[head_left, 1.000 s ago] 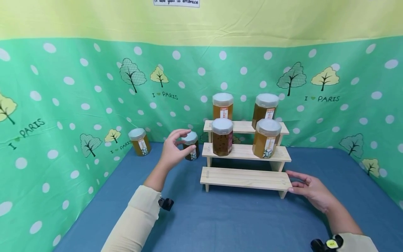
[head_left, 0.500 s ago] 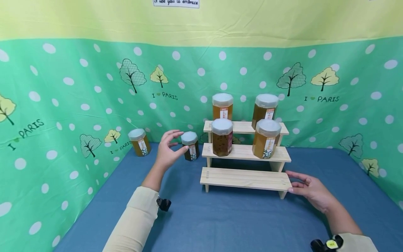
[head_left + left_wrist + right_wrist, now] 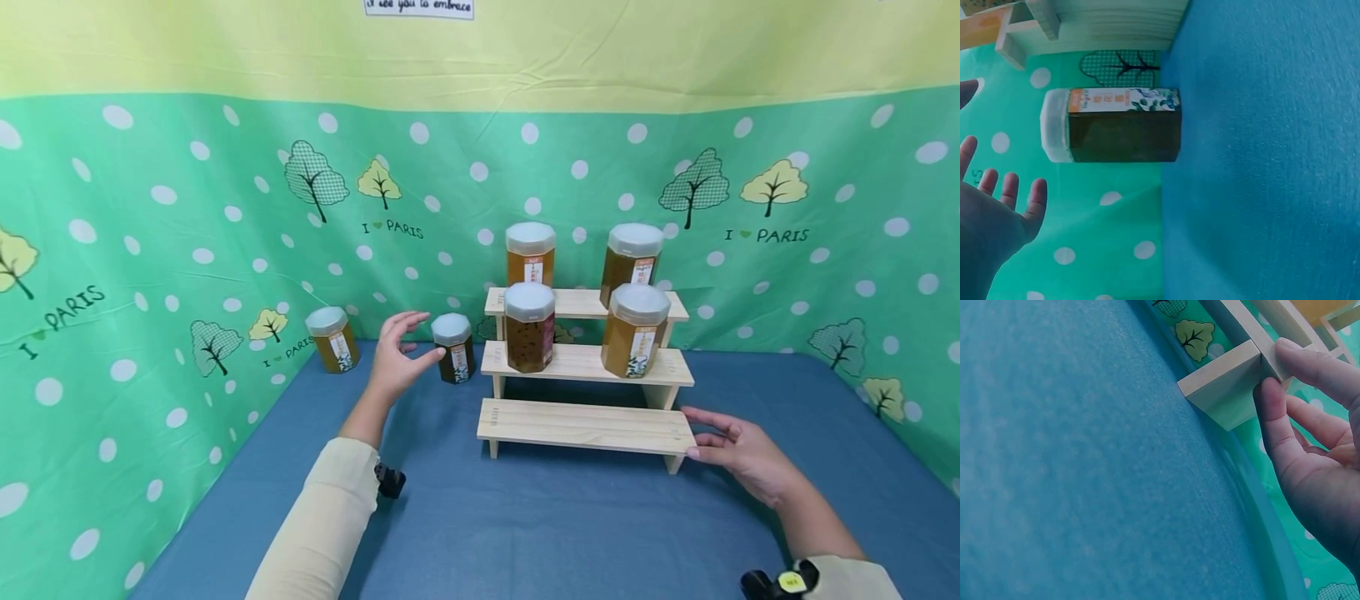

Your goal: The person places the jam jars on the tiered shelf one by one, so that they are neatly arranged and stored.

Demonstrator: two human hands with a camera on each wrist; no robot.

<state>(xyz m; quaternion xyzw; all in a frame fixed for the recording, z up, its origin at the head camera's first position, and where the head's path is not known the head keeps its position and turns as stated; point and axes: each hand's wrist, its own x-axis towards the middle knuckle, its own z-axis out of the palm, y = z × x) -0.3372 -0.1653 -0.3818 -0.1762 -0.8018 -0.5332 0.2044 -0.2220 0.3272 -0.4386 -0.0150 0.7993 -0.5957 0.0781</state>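
Observation:
In the head view my left hand (image 3: 397, 358) is held with fingers spread and thumb apart, just left of a dark jar (image 3: 453, 348) with a whitish lid. The left wrist view shows that jar (image 3: 1125, 128) standing on the cloth, with a gap between it and the hand (image 3: 997, 212). My right hand (image 3: 742, 458) pinches the right end of the lowest step of a three-tier wooden stand (image 3: 585, 423). In the right wrist view, thumb and fingertips of this hand (image 3: 1310, 437) lie at the corner of the board (image 3: 1222, 375).
Two jars stand on the middle step, a speckled dark one (image 3: 529, 329) and an amber one (image 3: 636, 332). Behind them, an amber jar (image 3: 530, 254) and a brown jar (image 3: 632, 262) occupy the top step. Another amber jar (image 3: 332, 340) sits at the back left, near the green curtain (image 3: 247, 183).
My left hand has drawn back to the left, away from the dark jar, which now shows unobstructed. The right hand stays at the stand's end.

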